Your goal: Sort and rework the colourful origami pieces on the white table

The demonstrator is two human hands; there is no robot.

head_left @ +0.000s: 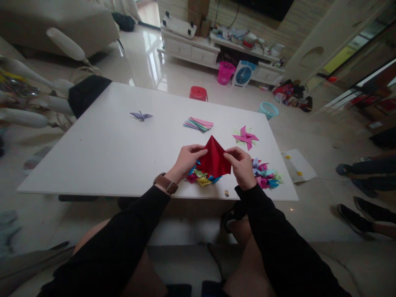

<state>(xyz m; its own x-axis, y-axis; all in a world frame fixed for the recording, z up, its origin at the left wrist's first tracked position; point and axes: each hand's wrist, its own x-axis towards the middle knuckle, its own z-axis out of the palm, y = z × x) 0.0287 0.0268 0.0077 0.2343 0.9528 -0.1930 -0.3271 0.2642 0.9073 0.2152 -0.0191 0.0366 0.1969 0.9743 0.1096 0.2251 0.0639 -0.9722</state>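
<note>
A creased sheet of red origami paper (214, 159) is held up above the table's near side, one corner pointing away from me. My left hand (189, 160) pinches its left edge between thumb and fingers. On the opposite edge, my right hand (241, 164) has a similar pinch. Below the sheet lies a heap of colourful folded paper pieces (203, 180), partly hidden by it. Another pile of folded paper (267, 175) sits just right of my right hand. Farther off are a fanned stack of coloured paper (199, 124) and a pink paper pinwheel (246, 137).
The white table (102, 152) carries a purple paper crane (141, 116) at far left and a small sticker (227, 193) at its near edge. Beyond it stand a red stool (198, 93) and a light-blue basket (269, 109). Another person's feet (355, 218) show at right.
</note>
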